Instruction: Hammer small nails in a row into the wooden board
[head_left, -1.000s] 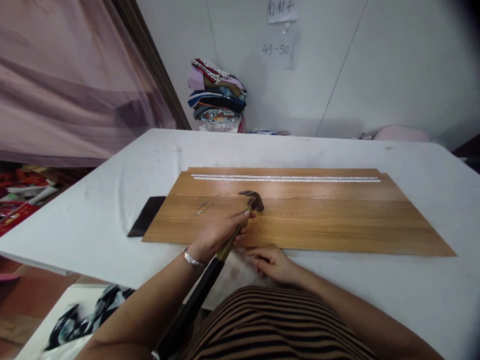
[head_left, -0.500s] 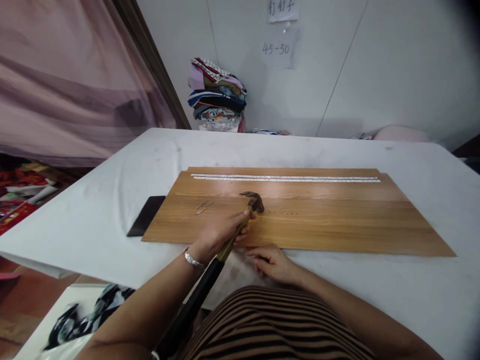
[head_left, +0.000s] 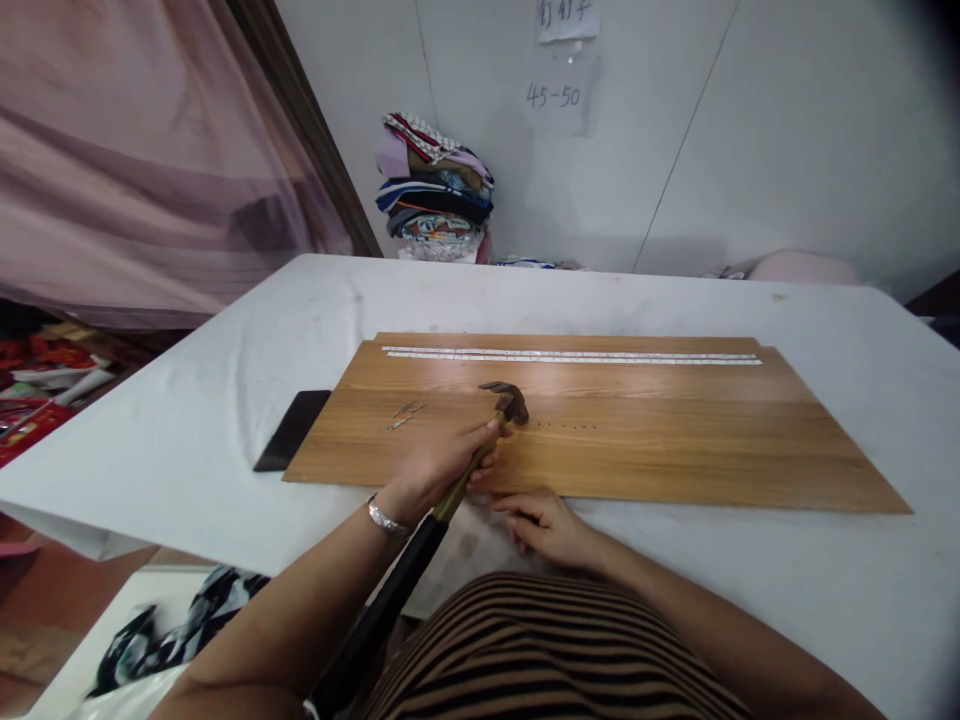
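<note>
My left hand (head_left: 442, 462), with a silver bracelet at the wrist, is closed around the neck of a claw hammer (head_left: 420, 555). The hammer's metal head is over the wooden board (head_left: 675, 435), and its black grip slopes back toward my body. From the head, a short row of small nails (head_left: 568, 426) runs to the right. Several loose nails (head_left: 405, 412) lie left of my left hand. My right hand (head_left: 547, 525) rests at the board's front edge, fingers loosely bent and apart, holding nothing visible.
Two white measuring strips (head_left: 570, 357) run along the board's far side. A black flat object (head_left: 294, 432) lies by the board's left edge on the white-covered table (head_left: 225, 380). Folded clothes (head_left: 435, 195) are stacked by the wall. Patterned cloth (head_left: 180, 625) lies at lower left.
</note>
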